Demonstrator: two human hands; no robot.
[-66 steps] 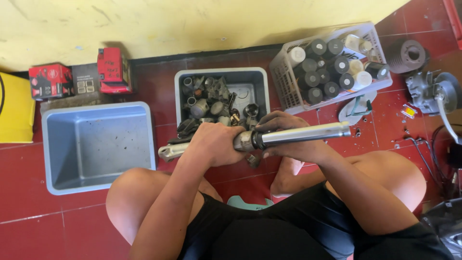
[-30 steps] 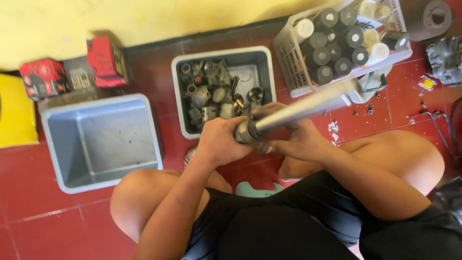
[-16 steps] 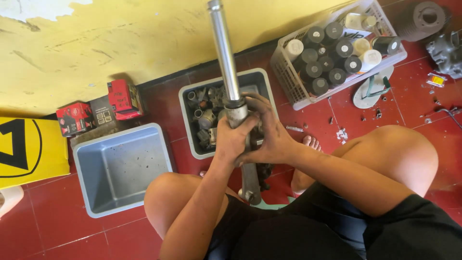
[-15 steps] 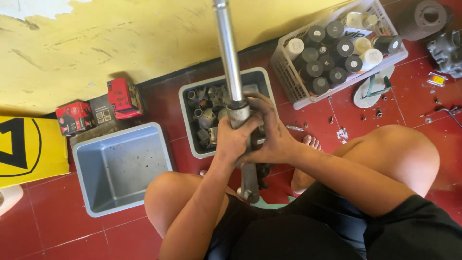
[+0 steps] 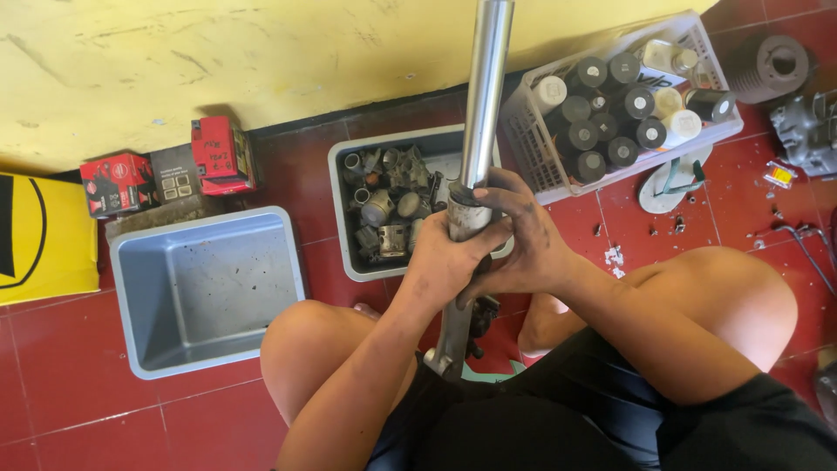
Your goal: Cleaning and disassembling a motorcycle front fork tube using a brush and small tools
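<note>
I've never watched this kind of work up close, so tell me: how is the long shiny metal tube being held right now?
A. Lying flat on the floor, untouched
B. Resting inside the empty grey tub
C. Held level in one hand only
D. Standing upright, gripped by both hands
D: the metal tube stands upright, with the left hand and the right hand both wrapped around its lower section, between the person's knees.

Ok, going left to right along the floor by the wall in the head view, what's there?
Yellow board → red boxes → empty grey tub → grey tray of metal parts → upright metal tube gripped by left hand and right hand → white basket of bottles → sandal.
</note>
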